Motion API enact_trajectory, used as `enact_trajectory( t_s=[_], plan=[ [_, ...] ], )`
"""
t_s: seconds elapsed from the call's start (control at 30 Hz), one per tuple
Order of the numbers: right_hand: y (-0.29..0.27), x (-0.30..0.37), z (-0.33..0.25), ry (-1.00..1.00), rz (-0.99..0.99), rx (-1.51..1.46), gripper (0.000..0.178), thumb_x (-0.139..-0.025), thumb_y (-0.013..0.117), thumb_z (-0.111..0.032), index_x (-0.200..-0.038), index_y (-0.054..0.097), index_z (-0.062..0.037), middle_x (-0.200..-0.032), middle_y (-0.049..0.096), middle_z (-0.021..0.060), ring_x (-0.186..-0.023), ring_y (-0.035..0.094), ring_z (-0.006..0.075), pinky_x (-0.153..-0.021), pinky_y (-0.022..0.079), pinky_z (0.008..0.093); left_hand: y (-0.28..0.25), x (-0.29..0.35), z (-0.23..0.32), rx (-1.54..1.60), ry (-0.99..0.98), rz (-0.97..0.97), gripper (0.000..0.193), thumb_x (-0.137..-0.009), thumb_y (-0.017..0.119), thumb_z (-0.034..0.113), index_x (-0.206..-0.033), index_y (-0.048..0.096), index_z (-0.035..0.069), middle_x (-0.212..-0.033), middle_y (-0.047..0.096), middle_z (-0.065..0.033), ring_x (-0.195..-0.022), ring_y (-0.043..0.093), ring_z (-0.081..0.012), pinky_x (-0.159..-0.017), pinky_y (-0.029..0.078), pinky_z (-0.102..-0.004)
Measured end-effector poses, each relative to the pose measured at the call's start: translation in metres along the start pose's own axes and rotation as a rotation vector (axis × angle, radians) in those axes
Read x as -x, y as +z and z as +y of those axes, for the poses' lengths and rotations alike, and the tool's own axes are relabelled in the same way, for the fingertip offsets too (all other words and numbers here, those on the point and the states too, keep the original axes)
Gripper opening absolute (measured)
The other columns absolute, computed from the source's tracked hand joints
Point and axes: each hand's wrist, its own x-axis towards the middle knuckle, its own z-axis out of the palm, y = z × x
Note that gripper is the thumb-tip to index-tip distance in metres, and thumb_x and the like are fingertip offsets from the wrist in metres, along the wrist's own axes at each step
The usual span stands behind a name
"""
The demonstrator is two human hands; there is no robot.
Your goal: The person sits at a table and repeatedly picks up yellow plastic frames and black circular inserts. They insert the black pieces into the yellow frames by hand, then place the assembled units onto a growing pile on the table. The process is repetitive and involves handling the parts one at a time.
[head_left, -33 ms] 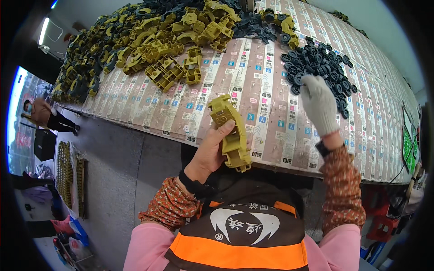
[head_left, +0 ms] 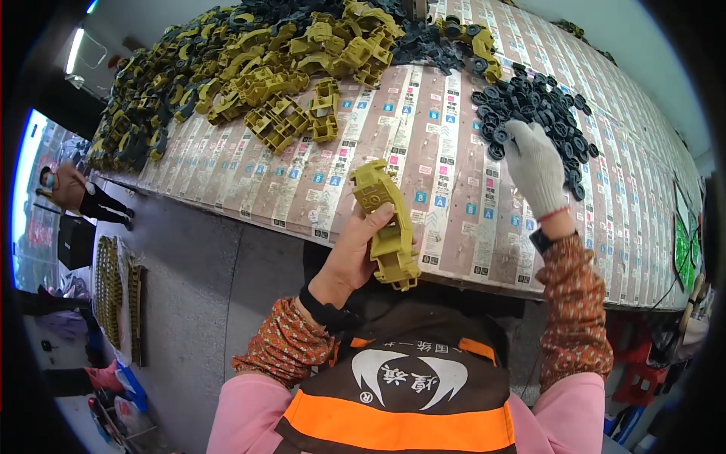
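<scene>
In my bare left hand is a yellow plastic toy vehicle body, held upright and tilted over the table's near edge. My thumb lies across its side, and open compartments show along its length. My right hand wears a white knit glove and reaches down to the near left side of a pile of black toy wheels. Its fingers are bent in, with the tips beside one wheel. Whatever is between those fingertips is hidden.
Yellow vehicle bodies are heaped at the back left, beside bodies fitted with wheels. Flat black parts lie at the back. Printed sheeting covers the table. Another person stands far left, and a red stool is at right.
My right hand has moved slightly farther over the wheels. The left hand and the vehicle body stay almost in place.
</scene>
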Motion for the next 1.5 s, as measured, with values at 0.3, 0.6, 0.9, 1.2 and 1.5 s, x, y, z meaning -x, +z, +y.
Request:
enact_trajectory(
  t_s=[0.3,0.6,0.9,1.2,1.5],
  plan=[
    [0.040,-0.019,0.008,-0.012,-0.263,0.228,0.025,-0.091,0.066,-0.013,-0.115,0.063,-0.0055,-0.112,0.064,0.0178,-0.106,0.067,0.0390,-0.087,0.058,0.0509,-0.013,0.008,-0.009,-0.085,0.021,0.078,0.053,-0.106,0.062,0.050,-0.135,0.056,0.006,-0.113,0.069,-0.0085,-0.095,0.074,-0.0207,-0.082,0.065,-0.0386],
    [-0.019,0.021,-0.073,0.382,-0.472,-0.952,0.036,-0.097,0.064,-0.015,-0.130,0.065,0.0017,-0.104,0.068,0.0073,-0.091,0.066,0.0178,-0.083,0.057,0.0345,-0.003,0.021,-0.011,-0.166,0.054,0.067,0.060,-0.106,0.057,0.057,-0.144,0.048,0.011,-0.116,0.066,-0.0091,-0.091,0.073,-0.0208,-0.075,0.065,-0.0396],
    [-0.040,0.077,-0.137,0.601,-0.582,-1.513,0.042,-0.105,0.057,-0.016,-0.143,0.057,0.0013,-0.120,0.068,0.0087,-0.100,0.066,0.0137,-0.086,0.057,0.0289,0.011,0.030,-0.026,-0.300,0.186,-0.031,0.066,-0.109,0.061,0.040,-0.160,0.031,0.010,-0.141,0.056,-0.0057,-0.123,0.060,-0.0158,-0.101,0.054,-0.0349],
    [-0.036,0.092,-0.132,0.662,-0.543,-1.625,0.043,-0.106,0.057,-0.016,-0.142,0.056,0.0057,-0.118,0.068,0.0091,-0.096,0.067,0.0133,-0.087,0.057,0.0286,0.011,0.032,-0.030,-0.352,0.189,-0.071,0.073,-0.109,0.063,0.032,-0.161,0.018,0.007,-0.144,0.051,-0.0094,-0.132,0.052,-0.0159,-0.111,0.046,-0.0338],
    [-0.052,0.093,-0.151,0.782,-0.493,-1.307,0.038,-0.104,0.059,-0.009,-0.139,0.062,0.0049,-0.114,0.075,0.0142,-0.096,0.074,0.0190,-0.086,0.059,0.0332,0.007,0.030,-0.032,-0.683,0.275,-0.070,0.084,-0.109,0.063,0.034,-0.163,0.005,0.005,-0.145,0.051,-0.0156,-0.132,0.054,-0.0203,-0.112,0.044,-0.0357]
  ],
)
